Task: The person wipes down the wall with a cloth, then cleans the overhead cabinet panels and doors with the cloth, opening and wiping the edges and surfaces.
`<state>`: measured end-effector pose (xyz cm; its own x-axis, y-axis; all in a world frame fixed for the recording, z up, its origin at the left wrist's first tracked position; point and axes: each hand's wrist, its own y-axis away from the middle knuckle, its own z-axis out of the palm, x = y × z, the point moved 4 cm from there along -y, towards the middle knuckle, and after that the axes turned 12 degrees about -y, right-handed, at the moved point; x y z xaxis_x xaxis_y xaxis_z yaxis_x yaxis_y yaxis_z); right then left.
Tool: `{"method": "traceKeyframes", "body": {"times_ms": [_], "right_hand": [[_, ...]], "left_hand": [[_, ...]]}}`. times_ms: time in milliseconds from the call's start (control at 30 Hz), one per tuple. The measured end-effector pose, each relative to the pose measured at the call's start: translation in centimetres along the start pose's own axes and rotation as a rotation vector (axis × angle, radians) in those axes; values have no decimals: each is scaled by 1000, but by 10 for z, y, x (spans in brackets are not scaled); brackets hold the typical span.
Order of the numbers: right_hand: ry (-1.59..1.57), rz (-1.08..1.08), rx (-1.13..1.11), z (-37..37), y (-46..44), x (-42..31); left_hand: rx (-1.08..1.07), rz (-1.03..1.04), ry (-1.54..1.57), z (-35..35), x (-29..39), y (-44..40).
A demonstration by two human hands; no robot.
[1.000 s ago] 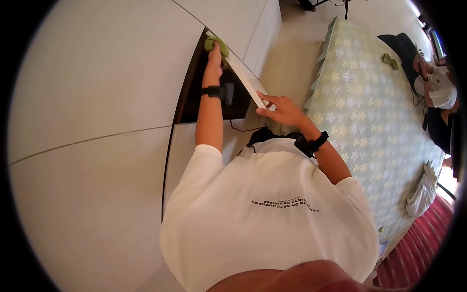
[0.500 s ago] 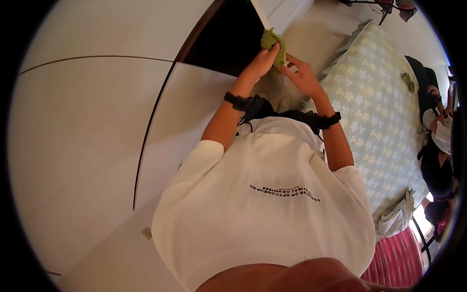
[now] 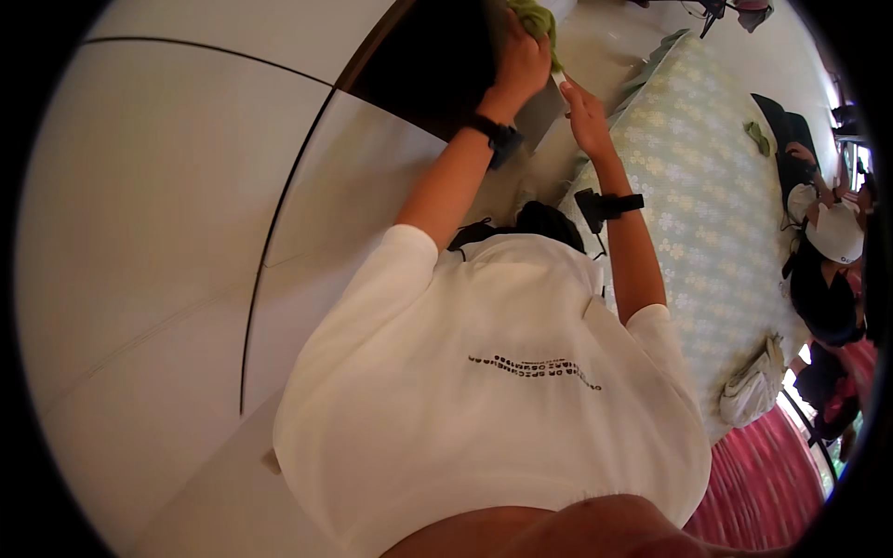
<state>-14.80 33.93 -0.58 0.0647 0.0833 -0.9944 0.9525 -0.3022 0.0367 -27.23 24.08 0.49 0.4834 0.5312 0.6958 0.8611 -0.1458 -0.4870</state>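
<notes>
My left hand (image 3: 523, 67) is closed on a green cloth (image 3: 534, 17), held against the upper part of an open cabinet door (image 3: 544, 110). My right hand (image 3: 586, 116) is at the pale edge of that door, just below the cloth, with its fingers at the edge; part of its grip is hidden. To the left of the door is the dark inside of the cabinet (image 3: 423, 70). Both wrists wear black bands.
White cabinet panels (image 3: 158, 214) fill the left side. On the right is a bed with a pale green flowered cover (image 3: 707, 214), bearing another green cloth (image 3: 756, 139) and a bundled whitish cloth (image 3: 752, 386). Another person (image 3: 833, 232) is beyond it. A red striped fabric (image 3: 758, 484) lies lower right.
My left hand has moved up and farther away along the door with the green cloth. My right hand has come off the cloth's lower end and shifted slightly upward along the door edge.
</notes>
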Motion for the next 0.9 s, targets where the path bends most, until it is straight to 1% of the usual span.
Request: {"method": "traceKeyframes", "body": {"times_ms": [33, 100, 133, 167, 200, 233, 267, 333, 367, 433, 467, 533, 567, 633, 700, 733, 800, 833, 900], "right_hand": [[-31, 5, 43, 2, 0, 5], [83, 30, 2, 0, -4, 20], [139, 41, -22, 2, -2, 22], [196, 50, -46, 5, 1, 20], [92, 52, 20, 2, 1, 9], [57, 50, 35, 4, -2, 6], [22, 47, 50, 7, -3, 1], [-112, 134, 139, 1, -4, 10], [-75, 134, 106, 7, 1, 16], [-140, 126, 127, 2, -4, 20], [-110, 131, 105, 1, -8, 20], [-90, 135, 81, 8, -2, 13], [-72, 149, 69, 5, -2, 15], [-44, 115, 78, 0, -8, 29], [-10, 121, 71, 3, -9, 28], [-59, 84, 56, 7, -7, 21], [-97, 20, 69, 12, -7, 23], [-87, 34, 59, 15, -7, 23], [-102, 10, 63, 18, -5, 21]], "left_hand": [[13, -19, 10, -10, 9, 15], [-251, -90, 69, -15, 14, 45], [-237, -118, 79, -13, 10, 55], [-381, -155, 64, -13, 0, 72], [-523, -187, 50, -1, -6, 84], [-665, -217, 41, 9, -12, 97], [-627, -243, 63, 8, -23, 109], [-767, -414, 326, 23, -34, 149], [-732, -437, 356, 27, -41, 166], [-508, -438, 482, 40, -38, 171], [-484, -458, 504, 46, -40, 169], [-510, -293, 213, 36, -32, 152], [-505, -316, 225, 28, -23, 142], [-339, -379, 460, 2, -12, 114], [-217, -187, 378, -4, -12, 85], [-217, -214, 376, 4, -22, 77], [-327, -22, 69, 25, -38, 63], [-326, 23, -9, 42, -52, 63], [-289, 35, -136, 76, -86, 79]]}}
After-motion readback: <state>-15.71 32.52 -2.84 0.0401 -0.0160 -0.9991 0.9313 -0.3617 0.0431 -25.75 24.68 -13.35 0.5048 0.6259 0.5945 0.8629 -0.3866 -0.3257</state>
